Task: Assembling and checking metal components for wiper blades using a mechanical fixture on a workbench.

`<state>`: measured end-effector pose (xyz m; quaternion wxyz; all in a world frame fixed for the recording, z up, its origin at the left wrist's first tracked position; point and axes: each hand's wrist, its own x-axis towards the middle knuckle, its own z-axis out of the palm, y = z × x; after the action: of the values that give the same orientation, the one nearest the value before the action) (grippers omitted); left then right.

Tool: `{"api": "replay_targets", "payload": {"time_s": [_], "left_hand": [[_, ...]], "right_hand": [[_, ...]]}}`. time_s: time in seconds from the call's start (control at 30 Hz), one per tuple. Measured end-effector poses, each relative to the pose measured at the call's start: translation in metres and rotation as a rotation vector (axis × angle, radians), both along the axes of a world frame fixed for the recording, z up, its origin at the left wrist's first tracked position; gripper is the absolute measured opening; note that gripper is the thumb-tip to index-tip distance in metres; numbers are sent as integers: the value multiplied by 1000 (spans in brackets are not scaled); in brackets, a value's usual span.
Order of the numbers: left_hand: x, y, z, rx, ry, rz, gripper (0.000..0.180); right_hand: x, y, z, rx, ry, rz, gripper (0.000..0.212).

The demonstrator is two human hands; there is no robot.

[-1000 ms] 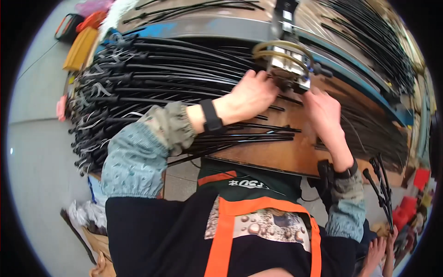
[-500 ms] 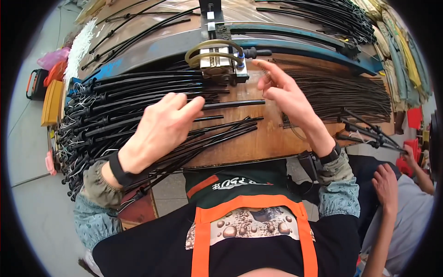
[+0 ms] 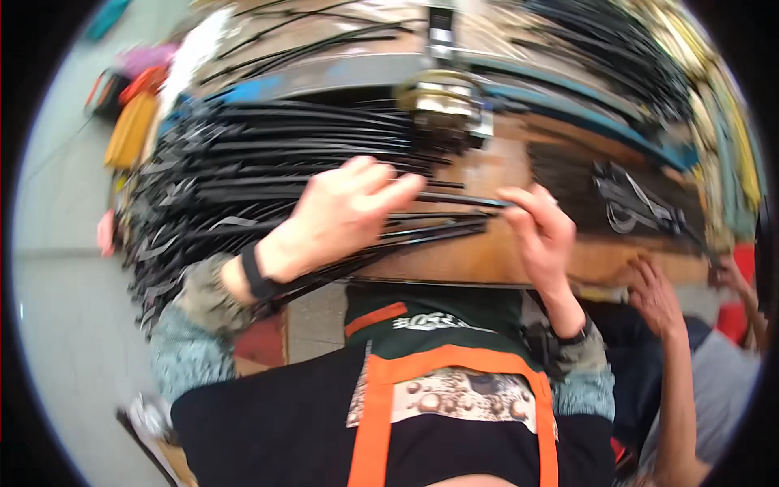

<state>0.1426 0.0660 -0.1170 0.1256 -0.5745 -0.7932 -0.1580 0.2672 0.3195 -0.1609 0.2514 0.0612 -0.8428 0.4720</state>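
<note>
My left hand [image 3: 345, 207] is closed around a thin black rod [image 3: 462, 199] that lies roughly level above the wooden table. At the rod's right end, my right hand [image 3: 542, 235] pinches the tip between thumb and fingers. Many more black rods [image 3: 243, 154] lie in a thick pile under and left of my left hand, with cord loops and knobby fittings at their left ends. A few loose rods [image 3: 442, 235] lie just below the held one. Beyond the hands stands a small metal fixture [image 3: 446, 109] with curved hoses. Motion blurs the picture.
Dark thin coiled strips [image 3: 568, 174] cover the right part of the wooden table [image 3: 454, 264]. A co-worker's hand [image 3: 657, 296] is near the table's right edge, by a black rod bundle [image 3: 637, 203]. A blue metal bar [image 3: 584, 105] crosses behind; more rods [image 3: 600, 49] lie beyond.
My right hand has come down from beside the fixture and now pinches the rod's tip. The co-worker's rod bundle has moved up over the table. The whole view has shifted.
</note>
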Motion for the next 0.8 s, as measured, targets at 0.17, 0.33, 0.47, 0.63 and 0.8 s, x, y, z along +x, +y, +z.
{"api": "replay_targets", "payload": {"time_s": [0.17, 0.33, 0.47, 0.63, 0.8], "left_hand": [[0, 1, 8, -240, -450, -97, 13], [7, 1, 17, -462, -765, -145, 16], [22, 10, 6, -400, -591, -91, 15], [51, 32, -17, -296, -317, -45, 10], [63, 18, 14, -293, -119, 55, 35]], "right_hand": [[20, 9, -8, 399, 234, 59, 28], [35, -1, -21, 651, 338, 76, 39], [39, -12, -31, 649, 161, 91, 46], [31, -29, -50, 556, 44, 113, 53], [11, 22, -58, 619, 426, -125, 53]]}}
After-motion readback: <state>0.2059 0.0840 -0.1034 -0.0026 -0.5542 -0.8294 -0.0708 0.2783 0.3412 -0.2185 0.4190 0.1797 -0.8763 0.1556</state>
